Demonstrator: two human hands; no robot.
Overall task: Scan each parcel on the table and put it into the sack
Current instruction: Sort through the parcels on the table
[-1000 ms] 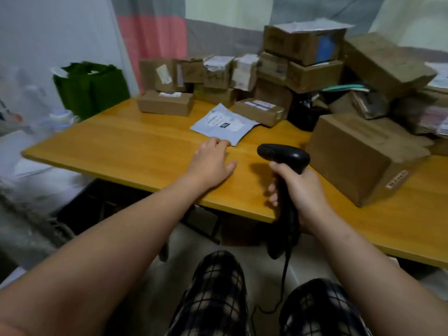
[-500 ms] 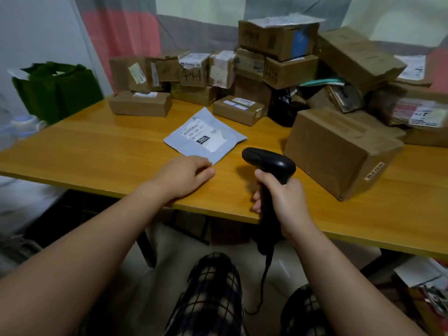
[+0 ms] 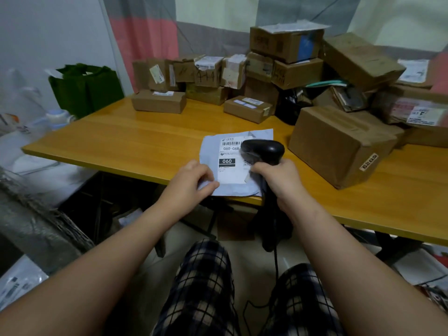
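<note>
Your left hand pinches the near-left corner of the grey mailer, which lies flat at the near edge of the worktop, centre of frame. Your right hand grips the black scanner, whose head covers the label's right side. Two likely risks: held this close over the barcode, the scanner may misread it, and if the pinch loosens, the mailer could slide off the edge.

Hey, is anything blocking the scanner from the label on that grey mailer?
Nothing visible. The scanner in the right hand hovers directly over the label of the grey mailer, whose near corner the left hand pinches.
</note>
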